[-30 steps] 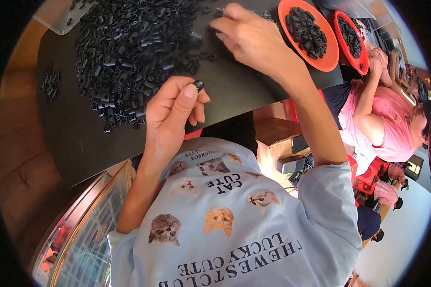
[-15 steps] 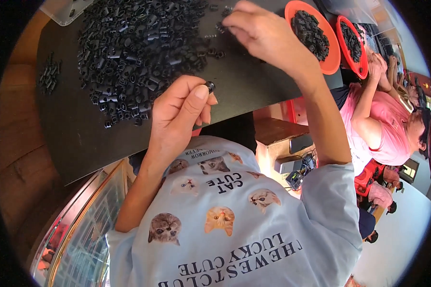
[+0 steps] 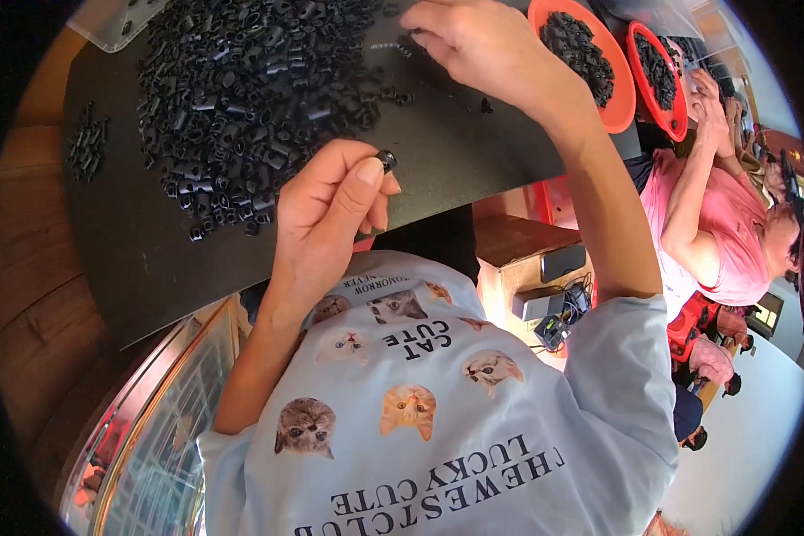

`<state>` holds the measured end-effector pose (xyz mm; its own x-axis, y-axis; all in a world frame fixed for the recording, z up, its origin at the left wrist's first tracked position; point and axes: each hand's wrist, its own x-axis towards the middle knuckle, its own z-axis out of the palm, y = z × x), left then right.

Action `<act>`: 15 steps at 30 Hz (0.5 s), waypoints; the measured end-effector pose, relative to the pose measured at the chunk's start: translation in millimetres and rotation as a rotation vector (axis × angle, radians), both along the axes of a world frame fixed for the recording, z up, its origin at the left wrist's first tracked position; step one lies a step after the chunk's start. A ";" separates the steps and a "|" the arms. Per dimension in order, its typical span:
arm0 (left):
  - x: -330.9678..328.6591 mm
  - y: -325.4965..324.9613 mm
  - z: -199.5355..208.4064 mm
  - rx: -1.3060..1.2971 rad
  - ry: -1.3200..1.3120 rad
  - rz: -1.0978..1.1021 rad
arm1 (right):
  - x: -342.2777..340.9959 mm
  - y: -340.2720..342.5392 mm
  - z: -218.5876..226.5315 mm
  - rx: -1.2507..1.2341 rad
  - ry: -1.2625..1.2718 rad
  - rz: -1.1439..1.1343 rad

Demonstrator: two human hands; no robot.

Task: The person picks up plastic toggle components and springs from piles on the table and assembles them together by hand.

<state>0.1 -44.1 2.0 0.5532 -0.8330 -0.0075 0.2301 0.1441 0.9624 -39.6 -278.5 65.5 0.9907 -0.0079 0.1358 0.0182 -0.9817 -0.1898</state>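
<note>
Far left I see a small cluster of black pieces (image 3: 87, 150) on the dark tabletop (image 3: 152, 259), then the big heap of black tube pieces (image 3: 250, 89). My left hand (image 3: 326, 210) pinches one small black tube piece (image 3: 386, 160) between thumb and forefinger, just off the tabletop edge. It looks light, stiff and smooth, so a tip pinch across its sides suits. My right hand (image 3: 478, 40) sits at the heap's edge, fingers curled narrow; I can't tell what they hold. Two orange trays (image 3: 623, 98) sit right, beside a person in pink (image 3: 724, 223).

Left hand (image 3: 330, 214) pinching, right hand (image 3: 478, 45) outstretched
</note>
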 end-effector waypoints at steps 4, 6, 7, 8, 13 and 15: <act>-0.1 3.8 -1.2 0.020 -0.014 -0.004 | -0.7 -2.0 -7.6 -0.091 0.035 0.035; -1.9 3.7 -1.9 0.008 -0.004 -0.001 | -6.7 -2.2 -6.2 -0.114 0.057 0.020; -2.5 4.0 -2.3 -0.004 0.005 0.003 | -9.1 -1.5 -5.0 -0.138 0.078 0.006; -2.6 5.2 -2.9 -0.005 0.006 0.004 | -9.9 0.3 -3.9 -0.138 0.078 0.007; -4.3 7.7 -1.3 -0.012 -0.004 0.021 | -10.0 6.9 5.5 -0.052 0.006 0.039; -3.7 9.0 -1.9 -0.010 -0.001 0.015 | -5.2 11.2 -2.2 -0.051 0.013 0.014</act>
<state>-3.6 -35.1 0.1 0.5653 -0.8249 0.0013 0.2271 0.1571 0.9611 -44.8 -267.2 63.2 0.9924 0.0128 0.1226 0.0300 -0.9898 -0.1395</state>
